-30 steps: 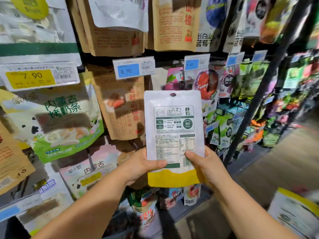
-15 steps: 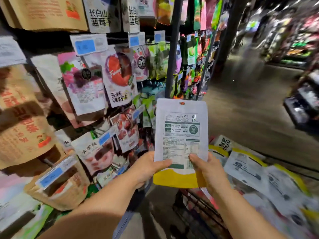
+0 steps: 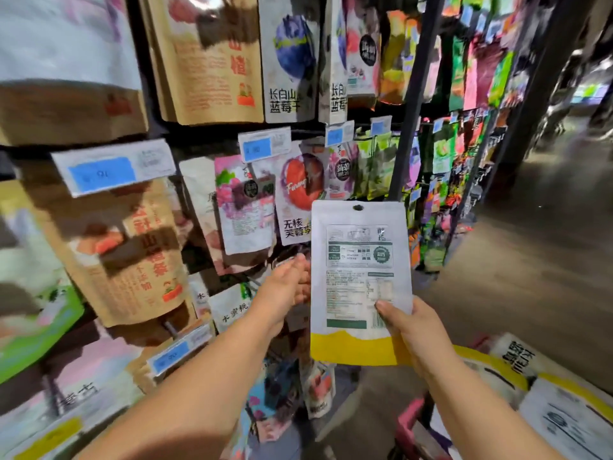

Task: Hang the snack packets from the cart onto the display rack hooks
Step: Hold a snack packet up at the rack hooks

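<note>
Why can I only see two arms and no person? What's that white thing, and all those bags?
The camera sits on a person's head, looking down, so you see only their arms. The right hand holds a white snack packet with a yellow bottom band, its back facing us. The hole at its top is for a hook. The left hand reaches, fingers loose, toward the display rack of hanging snack bags with blue price tags. Bottom right, more white-and-yellow packets lie piled.

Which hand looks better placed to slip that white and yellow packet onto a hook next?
Probably the right hand: it alone grips the white and yellow packet, hang hole up. The left hand is off it, fingers out among the hanging packets, better suited to steadying a hook.
</note>
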